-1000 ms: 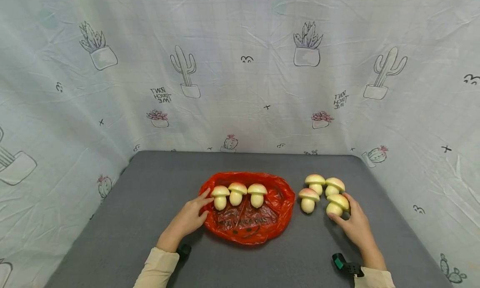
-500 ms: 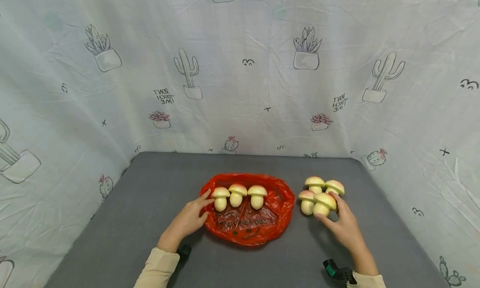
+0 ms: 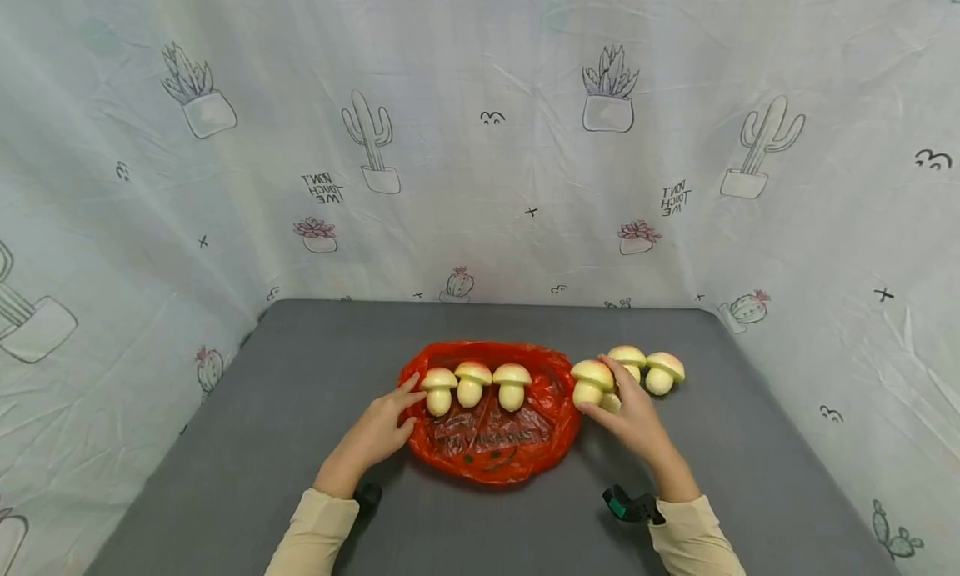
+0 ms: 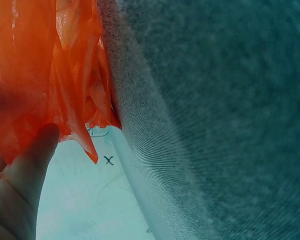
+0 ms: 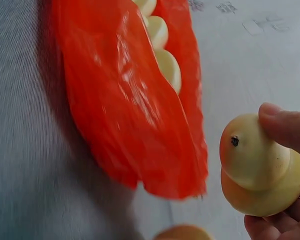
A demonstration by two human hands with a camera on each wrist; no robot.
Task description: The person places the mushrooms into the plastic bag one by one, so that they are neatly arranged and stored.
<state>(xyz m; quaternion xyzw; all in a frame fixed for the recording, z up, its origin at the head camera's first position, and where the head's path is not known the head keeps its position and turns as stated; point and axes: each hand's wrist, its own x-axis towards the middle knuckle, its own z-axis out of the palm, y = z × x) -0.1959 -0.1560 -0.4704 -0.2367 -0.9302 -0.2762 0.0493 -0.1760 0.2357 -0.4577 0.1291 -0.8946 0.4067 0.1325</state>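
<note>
Broadly, I keep my left hand [image 3: 378, 430] lying flat with loose fingers on the edge of the red bag [image 3: 487, 451] so it stays put on the grey table [image 3: 300, 376]. My right hand [image 3: 633, 418] pinches a toy mushroom [image 3: 592, 382] just beside the bag's right rim; I would set it upright, probably next to the row of three [image 3: 472, 384].

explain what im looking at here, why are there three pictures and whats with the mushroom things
All three pictures show one moment, and no machine is involved: a person works with bare hands and wears three cameras. The wide picture comes from the head camera, looking down at a grey table ringed by a cactus-print cloth. The other two come from cameras on the wrists.

A red plastic bag lies flat with three toy mushrooms in a row on it. The left hand rests on the bag's left edge, touching it. The right hand grips another toy mushroom just beside the bag's right edge; the right wrist view shows it close up. Two more mushrooms stand on the table to the right.
</note>
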